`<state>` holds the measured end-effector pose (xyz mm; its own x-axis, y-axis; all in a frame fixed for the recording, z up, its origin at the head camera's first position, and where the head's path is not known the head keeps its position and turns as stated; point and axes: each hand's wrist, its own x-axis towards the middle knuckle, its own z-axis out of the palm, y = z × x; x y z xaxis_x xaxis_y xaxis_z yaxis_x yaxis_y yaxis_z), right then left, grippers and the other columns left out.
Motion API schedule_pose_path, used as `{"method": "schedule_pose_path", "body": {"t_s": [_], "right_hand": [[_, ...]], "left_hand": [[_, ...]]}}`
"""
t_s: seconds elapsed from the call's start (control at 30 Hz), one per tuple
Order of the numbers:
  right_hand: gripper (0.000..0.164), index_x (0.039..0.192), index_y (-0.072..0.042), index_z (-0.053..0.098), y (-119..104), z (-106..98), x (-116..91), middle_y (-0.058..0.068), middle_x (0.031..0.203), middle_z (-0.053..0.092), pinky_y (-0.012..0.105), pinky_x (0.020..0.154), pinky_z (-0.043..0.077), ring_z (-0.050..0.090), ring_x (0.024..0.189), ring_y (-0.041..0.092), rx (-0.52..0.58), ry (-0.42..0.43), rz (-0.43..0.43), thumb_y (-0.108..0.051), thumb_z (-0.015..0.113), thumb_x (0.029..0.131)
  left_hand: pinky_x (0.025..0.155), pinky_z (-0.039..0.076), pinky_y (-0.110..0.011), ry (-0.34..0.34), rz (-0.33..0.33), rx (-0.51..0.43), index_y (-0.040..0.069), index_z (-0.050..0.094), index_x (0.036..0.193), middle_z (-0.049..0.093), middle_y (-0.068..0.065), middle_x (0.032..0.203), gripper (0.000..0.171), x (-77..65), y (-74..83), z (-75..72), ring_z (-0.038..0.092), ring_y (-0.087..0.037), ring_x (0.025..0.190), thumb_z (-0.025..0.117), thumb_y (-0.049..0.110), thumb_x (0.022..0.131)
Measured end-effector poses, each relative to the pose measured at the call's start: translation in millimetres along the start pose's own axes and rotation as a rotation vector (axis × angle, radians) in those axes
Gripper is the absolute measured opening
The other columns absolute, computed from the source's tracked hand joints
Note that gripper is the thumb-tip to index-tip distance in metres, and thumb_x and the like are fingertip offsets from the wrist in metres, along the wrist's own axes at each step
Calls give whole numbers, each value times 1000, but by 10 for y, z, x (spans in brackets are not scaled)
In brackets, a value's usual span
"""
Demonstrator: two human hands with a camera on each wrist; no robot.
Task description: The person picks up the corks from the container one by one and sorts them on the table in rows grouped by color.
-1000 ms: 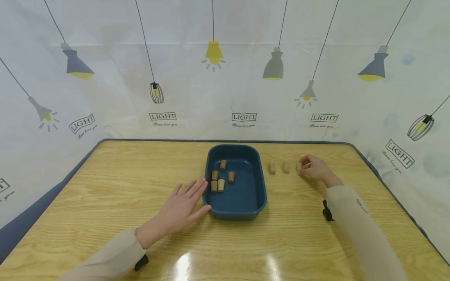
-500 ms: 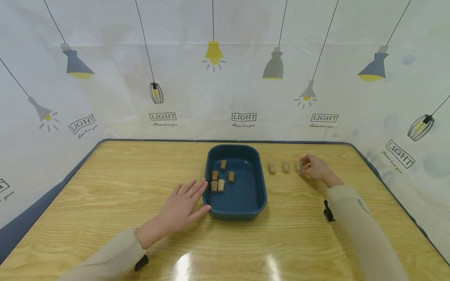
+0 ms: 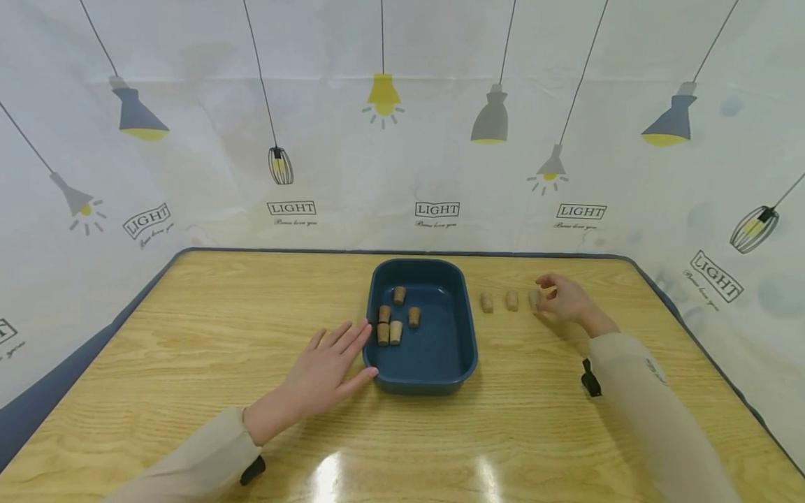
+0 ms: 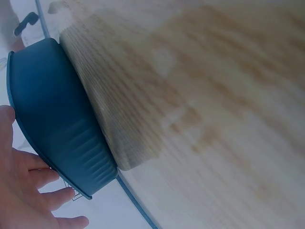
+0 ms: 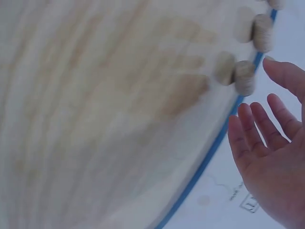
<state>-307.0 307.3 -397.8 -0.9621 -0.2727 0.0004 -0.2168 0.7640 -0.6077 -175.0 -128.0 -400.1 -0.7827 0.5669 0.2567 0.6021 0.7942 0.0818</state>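
A dark blue rectangular dish (image 3: 440,342) stands on the table with several small tapered corks inside, four-sided walls around them. My left hand (image 3: 321,370) lies flat with fingers spread, its fingertips and thumb touching the dish's left rim. To the right of the dish, a pale cork (image 3: 487,302), another pale cork (image 3: 512,301) and a third pale cork (image 3: 534,300) form a row. My right hand (image 3: 566,300) is beside the third cork, overlapping it in the head view. In the right wrist view its thumb and fingers are apart, with the nearest cork (image 5: 245,78) beyond them.
Inside the dish, brown corks and one light cork (image 3: 395,332) gather toward the left. The wooden table (image 3: 207,328) ends at a dark blue edging (image 3: 302,250), behind which rises a pale wall covering (image 3: 339,154) printed with lamps.
My right hand has loosened from the third cork and shifted slightly right; that cork stays in the row. My left hand has stayed still at the dish's rim.
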Motion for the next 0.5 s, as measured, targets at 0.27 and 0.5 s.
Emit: {"method": "schedule_pose_path", "body": {"t_s": [0.27,0.5], "right_hand": [[47,123,7,42,-327,-69,34,28,119,42,48,77,40,47,98,39,-54,56,-95,-12,59,84],[46,121,2,45,-745,-65,93,22,118,46,46,78,40,50,96,34,-52,49,-157,-15,62,83]], "left_hand": [[96,19,-53,-1,3,2,8,29,139,26,-6,142,67,2,3,-2,23,-25,128,31,54,90],[96,20,-53,-2,4,1,7,29,138,26,-6,141,67,1,7,-8,23,-25,128,31,54,90]]}}
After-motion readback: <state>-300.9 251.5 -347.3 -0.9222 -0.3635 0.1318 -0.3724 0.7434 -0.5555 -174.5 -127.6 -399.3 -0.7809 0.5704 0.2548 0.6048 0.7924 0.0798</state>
